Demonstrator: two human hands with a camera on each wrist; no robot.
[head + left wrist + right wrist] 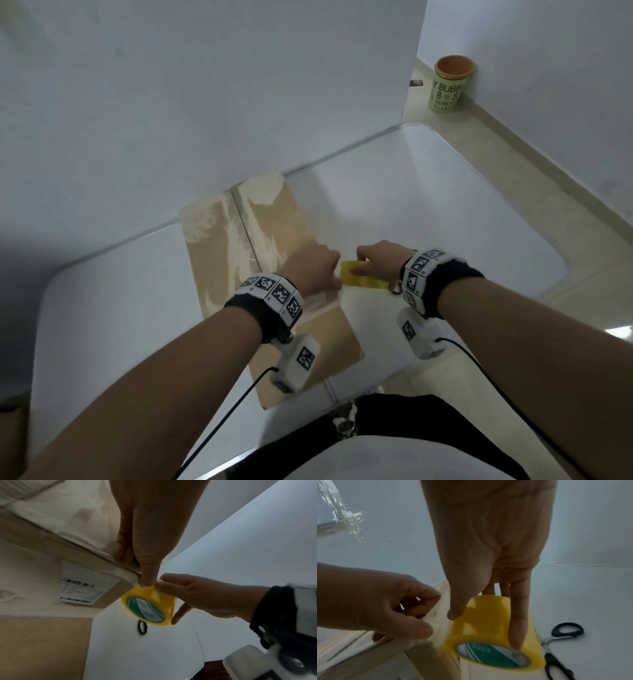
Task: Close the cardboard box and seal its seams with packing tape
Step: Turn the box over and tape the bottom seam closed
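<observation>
The cardboard box (219, 260) lies on the white table (428, 205) with its top flaps down and a seam running along the top. My right hand (359, 263) grips a yellow roll of packing tape (364, 281) just off the box's right edge, thumb and fingers across the roll (488, 615). My left hand (334, 274) is at the box's upper right edge (109, 561), its thumb and curled fingers pinching the clear tape end (435, 626) against the corner. The roll (149, 605) touches my left thumb.
Black-handled scissors (559, 649) lie on the table right of the roll, mostly hidden under my right wrist in the head view. A shipping label (85, 588) is on the box's side. A green cup (448, 85) stands on the floor by the wall. Crumpled clear tape (342, 517) hangs upper left.
</observation>
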